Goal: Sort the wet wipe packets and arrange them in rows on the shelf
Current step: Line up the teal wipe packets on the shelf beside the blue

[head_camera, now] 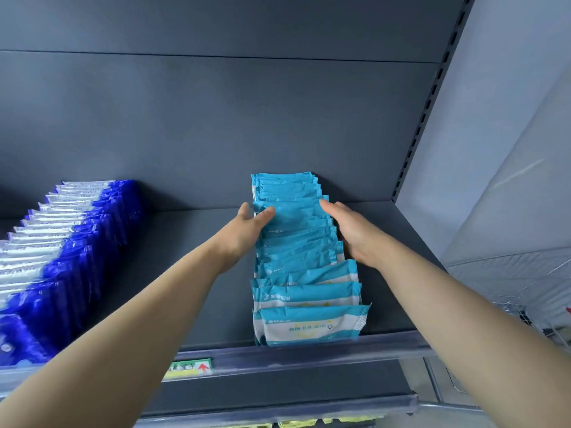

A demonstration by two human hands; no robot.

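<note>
Two bare forearms reach up from the bottom edge, over the shelf (pixel 197 273) lip with its price tag (pixel 191 368). Teal packets (pixel 304 273) stand on edge in one row running from the lip back to the rear panel, right of centre on the shelf. Left hand (pixel 244 233) presses the row's left side, fingers curled onto the top of one packet midway along, gripping its edge. Right hand (pixel 355 233) lies open and flat against the row's right side, fingertips touching the same packet's far corner. Well apart on the left, a second row of blue packets (pixel 61 257) leans front to back. Wire rack (pixel 509 273) shows at the right.
</note>
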